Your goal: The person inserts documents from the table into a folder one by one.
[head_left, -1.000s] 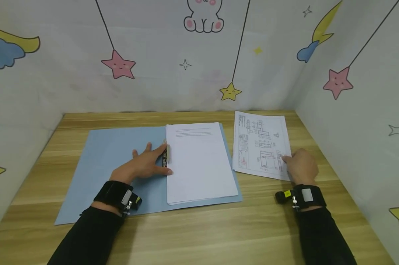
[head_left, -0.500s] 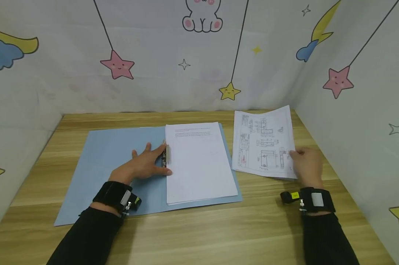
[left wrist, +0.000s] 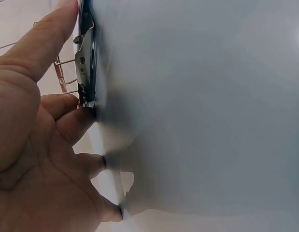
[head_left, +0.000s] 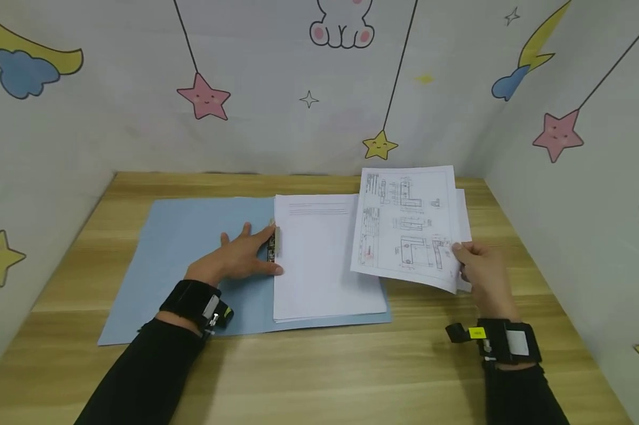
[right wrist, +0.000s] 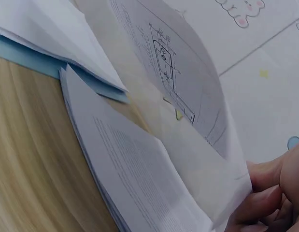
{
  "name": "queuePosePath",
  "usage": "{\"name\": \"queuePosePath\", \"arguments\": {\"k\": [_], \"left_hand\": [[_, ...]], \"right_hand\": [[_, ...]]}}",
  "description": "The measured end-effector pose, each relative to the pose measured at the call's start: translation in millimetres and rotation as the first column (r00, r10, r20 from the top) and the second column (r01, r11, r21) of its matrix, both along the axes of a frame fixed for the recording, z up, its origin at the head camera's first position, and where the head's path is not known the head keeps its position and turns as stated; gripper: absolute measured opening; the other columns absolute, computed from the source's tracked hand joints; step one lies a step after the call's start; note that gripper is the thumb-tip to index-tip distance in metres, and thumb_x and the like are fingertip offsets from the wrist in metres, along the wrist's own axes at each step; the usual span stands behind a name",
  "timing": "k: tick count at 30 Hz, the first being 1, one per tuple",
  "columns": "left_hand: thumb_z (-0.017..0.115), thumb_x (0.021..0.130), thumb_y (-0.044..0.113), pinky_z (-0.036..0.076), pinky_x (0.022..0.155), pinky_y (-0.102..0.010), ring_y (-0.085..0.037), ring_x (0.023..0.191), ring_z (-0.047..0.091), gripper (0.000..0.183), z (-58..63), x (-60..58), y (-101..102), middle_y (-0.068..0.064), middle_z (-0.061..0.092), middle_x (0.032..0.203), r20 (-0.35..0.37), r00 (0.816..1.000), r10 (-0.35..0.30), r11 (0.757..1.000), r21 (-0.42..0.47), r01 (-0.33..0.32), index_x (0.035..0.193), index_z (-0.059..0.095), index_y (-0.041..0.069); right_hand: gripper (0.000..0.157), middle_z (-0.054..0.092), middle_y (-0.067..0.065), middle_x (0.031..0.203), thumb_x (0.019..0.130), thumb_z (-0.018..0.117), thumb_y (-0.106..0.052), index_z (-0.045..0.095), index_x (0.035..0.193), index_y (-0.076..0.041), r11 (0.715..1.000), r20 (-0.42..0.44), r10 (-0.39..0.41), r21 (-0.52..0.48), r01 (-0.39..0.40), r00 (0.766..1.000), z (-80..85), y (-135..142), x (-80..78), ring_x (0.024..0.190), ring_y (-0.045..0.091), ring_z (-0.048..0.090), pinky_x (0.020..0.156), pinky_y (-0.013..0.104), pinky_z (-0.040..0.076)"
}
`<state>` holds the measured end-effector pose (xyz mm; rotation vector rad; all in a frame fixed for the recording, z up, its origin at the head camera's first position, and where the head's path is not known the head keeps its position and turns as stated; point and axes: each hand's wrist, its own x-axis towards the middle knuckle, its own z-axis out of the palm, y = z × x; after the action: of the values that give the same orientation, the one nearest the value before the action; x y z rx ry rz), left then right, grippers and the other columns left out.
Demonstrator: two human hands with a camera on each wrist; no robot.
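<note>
A light blue folder [head_left: 154, 254] lies spread on the table, with a stack of white sheets [head_left: 324, 265] on its right half. My left hand [head_left: 239, 254] rests on the folder with fingers spread, its thumb on the stack's left edge. Beside those fingers is a metal lever clip [left wrist: 85, 67], its wire prongs showing in the left wrist view. With thumb and fingers my right hand [head_left: 486, 274] pinches the right edge of a drawing sheet [head_left: 399, 230], raised and overlapping the stack's upper right. Below it lie pages of printed text [right wrist: 135, 164], partly hidden in the head view.
The wooden table [head_left: 308, 378] extends in front of the folder and along both sides. A white wall cloth [head_left: 266, 136] printed with stars and clouds rises at the back and sides.
My right hand has lifted the drawing sheet off the pages beneath and carried it left over the stack's edge. The left hand keeps its place on the folder. The head view has shifted slightly.
</note>
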<state>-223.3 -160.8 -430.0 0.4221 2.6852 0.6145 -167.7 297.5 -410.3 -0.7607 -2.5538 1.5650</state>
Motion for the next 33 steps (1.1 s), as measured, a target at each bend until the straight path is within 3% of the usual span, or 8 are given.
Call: {"name": "queuePosePath", "arguments": {"k": [12, 23, 33], "left_hand": [[0.068, 0.074, 0.068, -0.013, 0.106, -0.072, -0.037, 0.146, -0.009, 0.108, 5.5, -0.9, -3, -0.013, 0.022, 0.16, 0.052, 0.998, 0.016, 1.0, -0.013, -0.016, 0.156, 0.013, 0.026], [0.068, 0.072, 0.07, -0.014, 0.107, -0.071, -0.037, 0.146, -0.009, 0.11, 10.1, -0.7, -1, -0.011, 0.021, 0.16, 0.05, 0.999, 0.009, 1.0, -0.006, -0.009, 0.156, 0.013, 0.026], [0.06, 0.089, 0.053, -0.014, 0.108, -0.069, -0.035, 0.146, -0.01, 0.089, 10.1, -1.1, -1, -0.01, 0.022, 0.16, 0.069, 0.997, 0.022, 0.999, -0.026, -0.021, 0.156, 0.009, 0.026]], "right_hand": [[0.026, 0.063, 0.014, 0.088, 0.096, 0.058, -0.025, 0.067, 0.101, 0.0, 0.966, -0.06, 0.247, 0.095, -0.24, 0.967, -16.6, -83, 1.9, 0.072, 0.02, 0.053, 0.055, 0.025, 0.042], [0.023, 0.064, 0.014, 0.088, 0.096, 0.058, -0.022, 0.068, 0.101, -0.001, 0.949, -0.067, 0.304, 0.108, -0.296, 0.95, -18.4, -118, 0.7, 0.073, 0.023, 0.055, 0.054, 0.028, 0.043], [0.026, 0.067, 0.013, 0.091, 0.096, 0.058, -0.026, 0.069, 0.102, -0.003, 0.931, -0.027, 0.327, 0.181, -0.317, 0.945, -25.6, -122, -2.0, 0.076, 0.023, 0.058, 0.059, 0.031, 0.047]]}}
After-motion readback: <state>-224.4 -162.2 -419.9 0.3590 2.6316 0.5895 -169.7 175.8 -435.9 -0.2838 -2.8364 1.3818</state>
